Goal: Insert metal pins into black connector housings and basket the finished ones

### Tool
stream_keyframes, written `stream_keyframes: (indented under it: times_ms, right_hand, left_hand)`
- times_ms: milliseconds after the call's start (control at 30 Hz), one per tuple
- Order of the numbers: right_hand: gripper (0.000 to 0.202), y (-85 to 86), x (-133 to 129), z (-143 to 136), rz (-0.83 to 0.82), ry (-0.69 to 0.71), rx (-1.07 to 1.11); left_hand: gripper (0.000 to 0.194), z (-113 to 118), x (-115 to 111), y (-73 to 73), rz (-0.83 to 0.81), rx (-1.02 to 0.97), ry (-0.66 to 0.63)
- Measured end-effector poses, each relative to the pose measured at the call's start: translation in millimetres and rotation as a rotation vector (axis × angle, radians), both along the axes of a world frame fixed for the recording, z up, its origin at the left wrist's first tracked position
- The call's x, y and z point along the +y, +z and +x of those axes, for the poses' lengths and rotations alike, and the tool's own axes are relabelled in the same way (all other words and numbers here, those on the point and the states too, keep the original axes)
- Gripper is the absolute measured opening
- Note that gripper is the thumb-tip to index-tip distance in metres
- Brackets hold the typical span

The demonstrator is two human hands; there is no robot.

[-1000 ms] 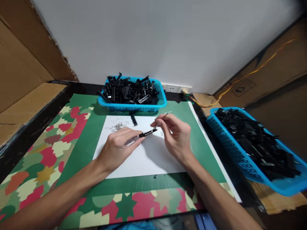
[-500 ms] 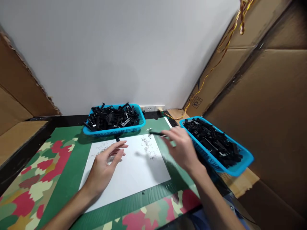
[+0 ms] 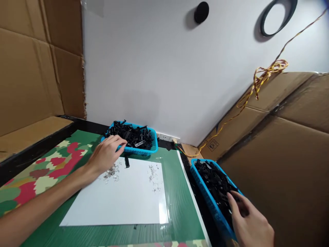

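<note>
My left hand (image 3: 109, 152) is over the front left edge of the blue basket (image 3: 144, 152) at the back, its fingers curled and thumb tip close to them. Whatever may be pinched there is lost against the black plastic parts (image 3: 131, 133) heaped in that basket. My right hand (image 3: 250, 219) hangs over the near end of the second blue basket (image 3: 205, 195), thumb and fingers apart, holding nothing I can see. Black plastic parts (image 3: 214, 181) fill this basket too. One black part (image 3: 126, 162) lies at the top edge of the white paper (image 3: 123, 202).
Small metal pieces lie in a left pile (image 3: 111, 172) and a right scatter (image 3: 153, 176) on the paper. A green mat (image 3: 180, 202) lies beneath. Cardboard walls (image 3: 288, 164) flank the table, and a twisted yellow cable (image 3: 238, 113) runs down to a wall socket (image 3: 164, 137).
My left hand has moved from above the paper to the back basket. My right hand has swung to the right basket, and its black part is no longer visible in it. The view has shifted upward.
</note>
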State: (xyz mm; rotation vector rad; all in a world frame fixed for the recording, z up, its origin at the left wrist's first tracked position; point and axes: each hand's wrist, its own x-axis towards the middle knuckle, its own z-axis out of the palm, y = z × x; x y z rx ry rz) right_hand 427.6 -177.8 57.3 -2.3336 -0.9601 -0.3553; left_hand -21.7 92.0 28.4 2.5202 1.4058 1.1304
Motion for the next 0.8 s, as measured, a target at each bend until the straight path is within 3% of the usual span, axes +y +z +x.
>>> stream_keyframes:
  times_ms: [133,267,333,400,567,800]
  right_hand:
    - [0.05,7.7,27,-42,0.112,0.288,-0.035]
    - [0.041,2.3,50,-84,0.127,0.617,-0.016]
    - [0.037,-2.1,56,-104,0.093,0.733,0.03]
    - [0.035,-5.4,60,-122,0.054,0.815,0.086]
    - [0.036,-9.2,72,-151,-0.107,0.974,0.185]
    - [0.032,-11.2,109,-163,-0.217,1.086,0.201]
  left_hand:
    - [0.023,23,26,24.3,-0.029,0.149,0.039]
    - [0.02,50,49,28.4,-0.069,0.24,0.081]
    - [0.027,61,58,27.4,-0.098,0.264,0.091]
    - [0.039,69,63,27.1,-0.124,0.269,0.097]
    - [0.04,78,67,33.7,-0.147,0.194,0.085]
    - [0.018,49,57,61.9,-0.085,-0.147,0.059]
